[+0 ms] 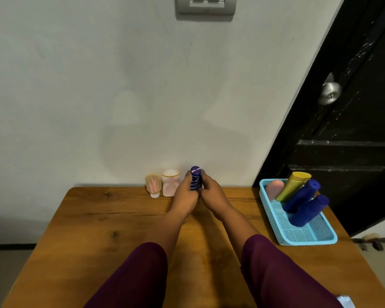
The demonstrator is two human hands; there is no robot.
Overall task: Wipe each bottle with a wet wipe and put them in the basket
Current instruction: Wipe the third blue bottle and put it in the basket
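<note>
A dark blue bottle (195, 180) with thin pale lines stands upright near the table's far edge. My left hand (185, 196) and my right hand (211, 194) both grip its lower body from either side. No wet wipe shows between the fingers. Left of it stand a pale pink bottle (170, 182) and a beige tube (153, 185) on its cap. The light blue mesh basket (307, 237) at the right holds a pink tube (274, 189), a yellow tube (292, 186) and two blue bottles (305, 203), all leaning on its far rim.
The wooden table (111, 230) stands against a grey wall. A black door with a metal knob (329, 92) is at the right, close behind the basket. A silvery packet (345, 301) peeks in at the lower right corner.
</note>
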